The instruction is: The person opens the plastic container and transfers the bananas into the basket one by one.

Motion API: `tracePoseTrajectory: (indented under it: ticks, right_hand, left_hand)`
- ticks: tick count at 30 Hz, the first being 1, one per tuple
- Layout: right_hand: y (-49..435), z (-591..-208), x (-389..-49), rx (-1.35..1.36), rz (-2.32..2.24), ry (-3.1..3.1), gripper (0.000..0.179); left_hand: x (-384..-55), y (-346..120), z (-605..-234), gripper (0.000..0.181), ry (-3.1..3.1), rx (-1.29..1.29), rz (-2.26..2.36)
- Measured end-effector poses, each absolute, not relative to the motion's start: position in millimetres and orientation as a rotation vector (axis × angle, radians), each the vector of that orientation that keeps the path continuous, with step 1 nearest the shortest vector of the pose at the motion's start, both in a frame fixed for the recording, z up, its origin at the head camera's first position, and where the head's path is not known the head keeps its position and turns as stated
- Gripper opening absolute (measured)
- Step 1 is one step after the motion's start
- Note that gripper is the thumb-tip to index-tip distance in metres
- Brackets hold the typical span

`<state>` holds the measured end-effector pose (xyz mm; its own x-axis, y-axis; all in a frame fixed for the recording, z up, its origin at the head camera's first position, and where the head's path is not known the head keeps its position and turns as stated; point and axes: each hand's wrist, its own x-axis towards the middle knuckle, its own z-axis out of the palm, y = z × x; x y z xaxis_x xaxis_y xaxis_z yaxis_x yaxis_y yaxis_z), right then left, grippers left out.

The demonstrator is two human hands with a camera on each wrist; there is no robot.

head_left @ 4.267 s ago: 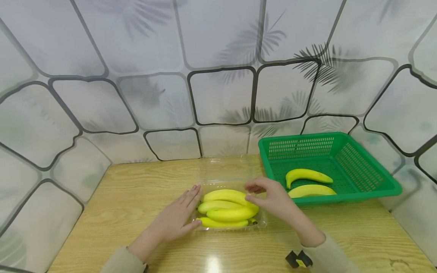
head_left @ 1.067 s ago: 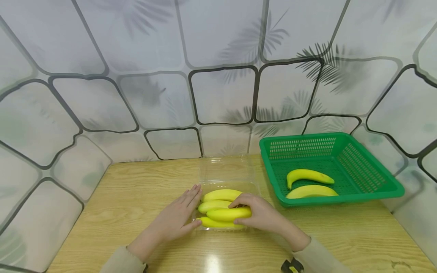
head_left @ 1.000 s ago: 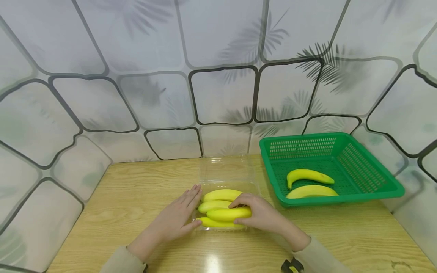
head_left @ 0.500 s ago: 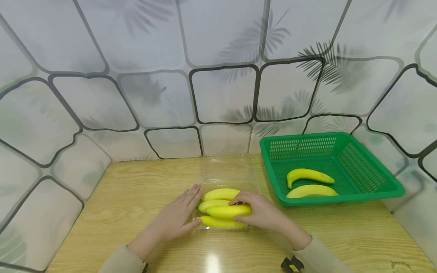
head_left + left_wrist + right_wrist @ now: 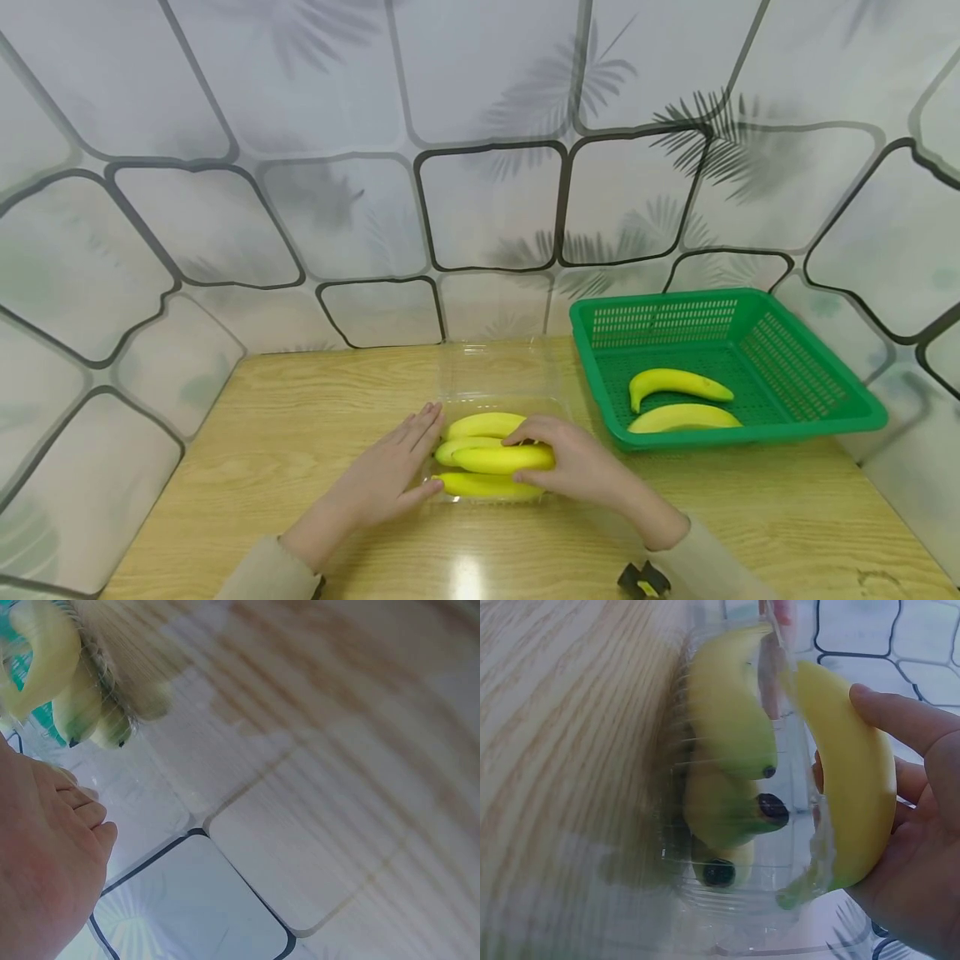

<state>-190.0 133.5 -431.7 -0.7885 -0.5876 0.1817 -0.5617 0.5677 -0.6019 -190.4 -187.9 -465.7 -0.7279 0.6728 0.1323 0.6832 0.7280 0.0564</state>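
My right hand grips a yellow banana by its right end, thumb in front and fingers behind. In the right wrist view this banana stands out past the rim of a clear plastic box. Other yellow bananas lie inside the box, such as the back banana and the front banana. Flat along the box's left side rests my left hand, fingers straight and thumb at the front corner. The left wrist view shows its curled-looking fingertips beside the box only partly.
Behind the box its clear lid lies folded back. A green basket stands at the right, holding a curved banana and another banana. A patterned wall covering rises behind the wooden table.
From the box's right side, my right hand has moved left and taken hold of the top banana. Over the last second that banana has risen slightly. My left hand has stayed put.
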Motion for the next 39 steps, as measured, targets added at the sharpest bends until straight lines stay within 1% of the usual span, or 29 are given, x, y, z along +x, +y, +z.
tracePoseTrajectory:
  ticks: [28,39]
  right_hand:
    - [157.6,-402.1,-195.6,-1.045,-1.121,2.864,0.034]
    - [169.7,-386.3,-198.9,-0.989,-1.206,2.908,0.035]
  left_hand:
    - [-189.2,-187.4,-464.4,0.086,-2.811,-1.112,-0.142]
    - [-189.3,-187.3,-464.9,0.086,-2.821,-1.104,-0.153]
